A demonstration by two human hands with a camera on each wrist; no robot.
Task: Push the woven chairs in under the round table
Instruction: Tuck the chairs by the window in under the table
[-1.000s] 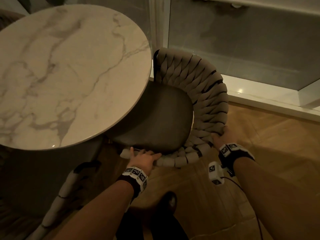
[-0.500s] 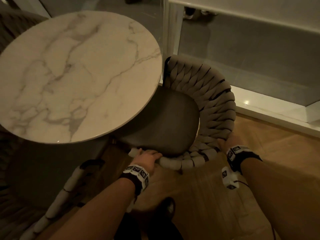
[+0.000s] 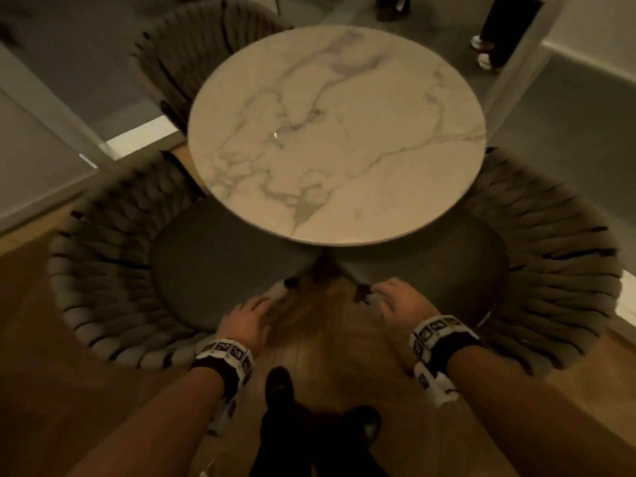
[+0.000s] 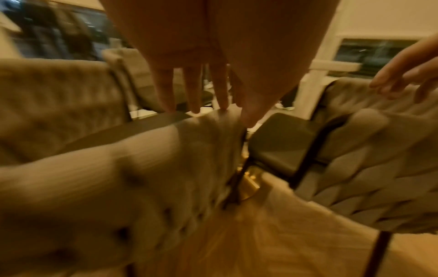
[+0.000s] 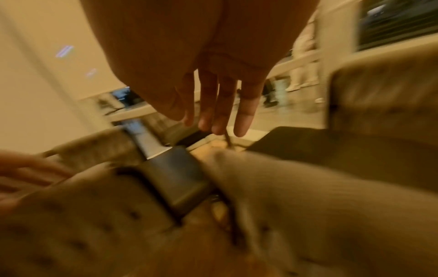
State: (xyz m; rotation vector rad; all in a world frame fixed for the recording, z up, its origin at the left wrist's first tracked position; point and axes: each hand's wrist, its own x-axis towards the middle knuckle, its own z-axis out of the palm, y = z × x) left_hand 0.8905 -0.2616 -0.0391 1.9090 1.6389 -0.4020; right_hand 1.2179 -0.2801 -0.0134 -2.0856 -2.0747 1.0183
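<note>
The round marble table point(image 3: 337, 132) stands in the middle of the head view. A woven chair point(image 3: 103, 270) sits at its left and another woven chair point(image 3: 557, 270) at its right, both dark seats partly under the tabletop. A third woven chair point(image 3: 192, 49) stands behind the table. My left hand point(image 3: 251, 315) hovers with straight fingers point(image 4: 196, 101) at the left chair's woven arm end point(image 4: 208, 135); contact is unclear. My right hand point(image 3: 395, 301) is spread beside the right chair's arm end point(image 5: 308, 187) and holds nothing.
Wooden floor point(image 3: 327, 339) shows in the gap between the two chairs, with my dark shoes point(image 3: 278, 383) below it. A white sill point(image 3: 137, 142) and glass panels run behind the left chair. Another person's legs and white shoes point(image 3: 485, 53) stand at the back right.
Both hands have let go of the right chair's woven back. They now sit apart between the two chairs' arm ends, and my view has swung left to centre on the table.
</note>
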